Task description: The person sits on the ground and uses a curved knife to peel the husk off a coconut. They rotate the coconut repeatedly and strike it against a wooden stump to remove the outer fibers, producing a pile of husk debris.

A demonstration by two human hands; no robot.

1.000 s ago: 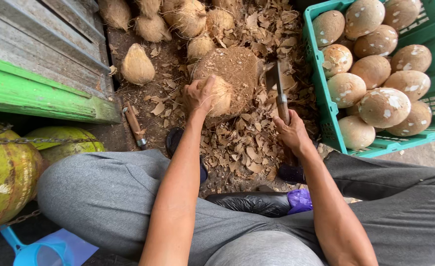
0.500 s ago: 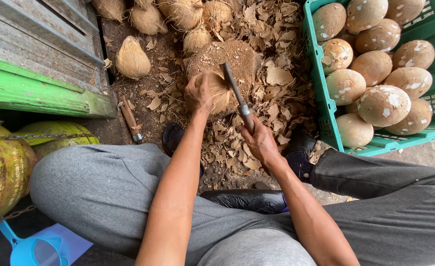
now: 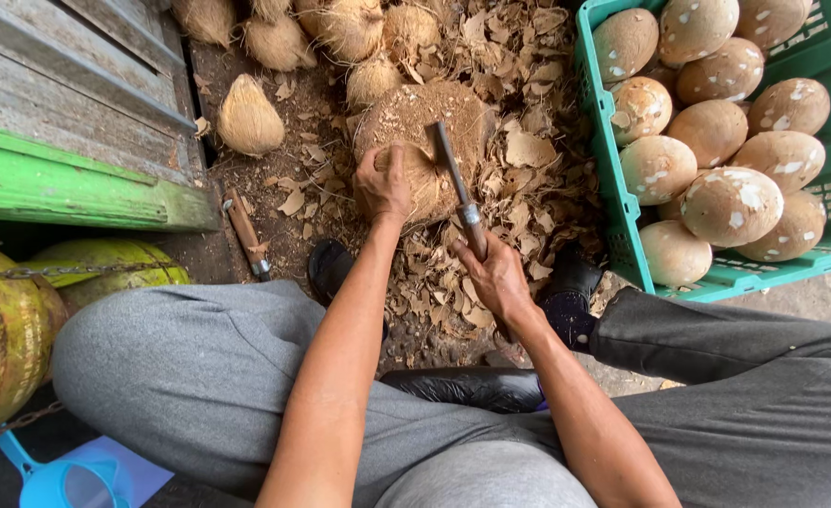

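A green crate [image 3: 613,179] of peeled coconuts stands right of a round wooden block [image 3: 415,118] ringed by husk shavings. On the block, the left hand [image 3: 383,182] wraps closed around a brown coconut [image 3: 427,183]. The right hand [image 3: 496,275] has a closed grip on a knife [image 3: 459,193], blade against the coconut.

There is only one view, from a camera on the person's head. It looks steeply down, almost vertical, over the grey-trousered knees [image 3: 199,376] to the ground covered with dry brown husk chips [image 3: 528,188]. It is close, about arm's reach. The frame spans from the green-edged wooden boards [image 3: 77,179] at left to the green plastic crate [image 3: 622,235] at right.
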